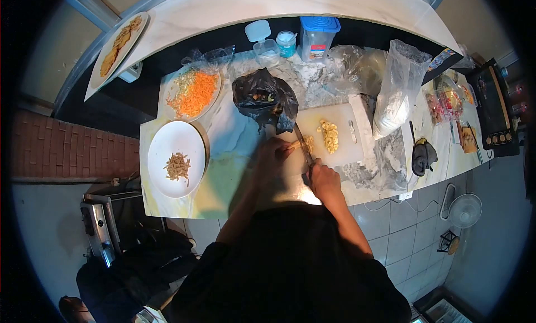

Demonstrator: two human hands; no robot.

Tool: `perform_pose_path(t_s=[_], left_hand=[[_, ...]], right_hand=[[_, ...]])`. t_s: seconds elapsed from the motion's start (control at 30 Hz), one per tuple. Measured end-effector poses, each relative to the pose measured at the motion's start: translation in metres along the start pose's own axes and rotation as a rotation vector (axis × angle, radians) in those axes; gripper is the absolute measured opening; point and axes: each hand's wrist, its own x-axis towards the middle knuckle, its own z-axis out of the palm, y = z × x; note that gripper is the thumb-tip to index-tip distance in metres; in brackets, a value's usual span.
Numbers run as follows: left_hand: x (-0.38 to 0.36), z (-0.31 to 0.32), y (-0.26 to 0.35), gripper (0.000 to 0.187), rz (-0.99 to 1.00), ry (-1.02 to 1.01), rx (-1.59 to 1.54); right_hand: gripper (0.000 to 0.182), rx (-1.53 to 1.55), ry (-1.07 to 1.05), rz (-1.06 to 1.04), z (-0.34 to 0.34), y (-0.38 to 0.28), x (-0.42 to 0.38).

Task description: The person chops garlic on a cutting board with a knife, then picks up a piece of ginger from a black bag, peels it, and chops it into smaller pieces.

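My right hand [325,180] is closed round the handle of a knife [303,142], whose blade points away from me over the white cutting board [349,147]. Just left of the blade, my left hand [273,152] pinches a pale yellowish stick-like piece of food [292,146]. Small cut pieces [310,143] lie right beside the knife. Farther right on the board is a pile of yellow slices [329,136], with a small peeler-like tool [352,131] near the board's right side. A black plastic bag [265,96] stands open beyond my hands, with scraps inside.
At left are a plate of shredded orange and pale food [196,94] and a white plate [162,141] holding brownish strips. Containers [319,39] line the back. A bag of white powder [394,108] stands right. Another person [120,272] is at lower left.
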Motion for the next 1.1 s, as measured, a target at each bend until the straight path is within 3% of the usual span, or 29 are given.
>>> perform_pose_path(t_s=[0.27, 0.43, 0.5, 0.63, 1.1], left_hand=[[0.000, 0.002, -0.002, 0.017, -0.023, 0.012, -0.032], [-0.001, 0.001, -0.001, 0.017, -0.001, 0.009, -0.021], [-0.001, -0.001, 0.002, 0.018, -0.117, -0.073, -0.024], [0.002, -0.003, 0.008, 0.018, -0.134, -0.098, -0.033], [0.001, -0.002, 0.007, 0.019, -0.087, -0.069, 0.045]], right_hand=[[0.026, 0.045, 0.039, 0.086, 0.033, 0.001, -0.001], [0.023, 0.011, 0.069, 0.044, 0.011, 0.002, -0.002], [0.027, 0.007, 0.043, 0.015, -0.004, 0.003, 0.000], [0.028, 0.047, -0.078, -0.007, -0.031, 0.003, 0.005], [0.025, 0.048, -0.039, 0.024, -0.011, -0.002, 0.001]])
